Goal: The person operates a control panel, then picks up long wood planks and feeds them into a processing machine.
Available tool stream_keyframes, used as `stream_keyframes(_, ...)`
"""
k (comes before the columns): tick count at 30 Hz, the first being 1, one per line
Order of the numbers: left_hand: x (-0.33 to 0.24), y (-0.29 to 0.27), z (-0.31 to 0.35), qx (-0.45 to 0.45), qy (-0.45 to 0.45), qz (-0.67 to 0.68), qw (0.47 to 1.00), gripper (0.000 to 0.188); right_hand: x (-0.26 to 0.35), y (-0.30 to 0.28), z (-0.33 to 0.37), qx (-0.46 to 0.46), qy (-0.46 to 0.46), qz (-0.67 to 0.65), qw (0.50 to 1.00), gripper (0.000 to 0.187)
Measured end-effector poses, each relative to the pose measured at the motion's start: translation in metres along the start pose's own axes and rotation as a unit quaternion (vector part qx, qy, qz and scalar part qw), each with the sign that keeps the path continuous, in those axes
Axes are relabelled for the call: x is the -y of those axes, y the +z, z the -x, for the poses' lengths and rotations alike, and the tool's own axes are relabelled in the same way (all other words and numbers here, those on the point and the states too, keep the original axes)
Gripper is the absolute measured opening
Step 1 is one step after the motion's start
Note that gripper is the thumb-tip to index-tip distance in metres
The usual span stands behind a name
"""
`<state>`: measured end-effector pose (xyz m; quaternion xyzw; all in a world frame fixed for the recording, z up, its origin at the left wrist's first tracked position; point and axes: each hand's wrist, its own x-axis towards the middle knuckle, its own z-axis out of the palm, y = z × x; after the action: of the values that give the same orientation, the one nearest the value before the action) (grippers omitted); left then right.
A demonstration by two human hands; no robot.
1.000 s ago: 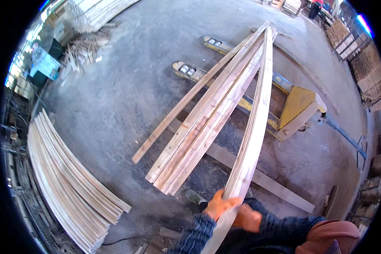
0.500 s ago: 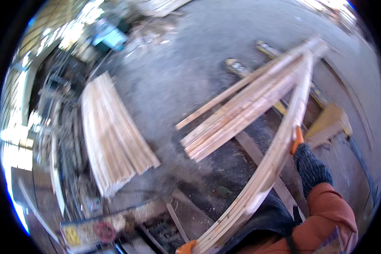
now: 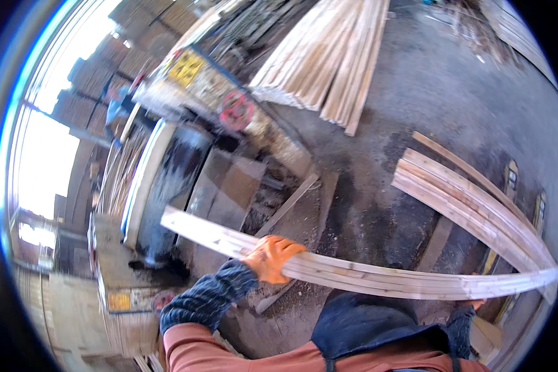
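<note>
Several long, pale wooden boards (image 3: 378, 279) lie stacked together across the front of my body, held off the floor. My left hand (image 3: 273, 257), in an orange glove with a dark knitted cuff, is closed over the top of the boards toward their left end. That left end reaches over the bed of a machine (image 3: 226, 186), beside its dark roller (image 3: 175, 186). Under the right part of the boards my right hand (image 3: 475, 304) grips from below; only a little of its orange glove shows. The boards' far right end crosses a stack of similar boards (image 3: 471, 214).
A wide pile of boards (image 3: 325, 56) lies on the floor ahead. Yellow pallet-jack forks (image 3: 510, 180) show by the right stack. The machine's side panel (image 3: 254, 118) carries a red handwheel (image 3: 236, 110). Another person (image 3: 116, 105) stands beyond the machine at the left.
My view and body have turned left toward the machine. The held boards have swung round with me, from slanting away to lying crosswise, and my left hand is now fully in sight.
</note>
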<state>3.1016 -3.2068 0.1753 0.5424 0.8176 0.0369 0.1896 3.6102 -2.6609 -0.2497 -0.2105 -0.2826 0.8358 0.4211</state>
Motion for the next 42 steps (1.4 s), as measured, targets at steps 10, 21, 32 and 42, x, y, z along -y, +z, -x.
stream_keyframes(10,0.055,0.059,0.065,-0.093,0.005,0.039,0.995,0.088,0.054,0.25,0.029,-0.259,-0.003,0.042,0.965,0.076)
stream_keyframes(21,0.229,0.043,0.176,0.03,-0.208,-0.218,0.953,0.078,-0.15,0.323,0.153,0.187,0.053,-0.122,0.973,0.07)
stream_keyframes(32,0.034,0.068,0.043,0.012,-0.001,-0.012,1.0,0.087,-0.183,0.457,0.251,-0.112,0.418,0.0,0.901,0.076)
stream_keyframes(42,0.147,0.065,0.113,0.003,-0.033,-0.028,0.999,0.089,-0.07,0.529,0.185,0.416,-0.257,0.784,0.383,0.091)
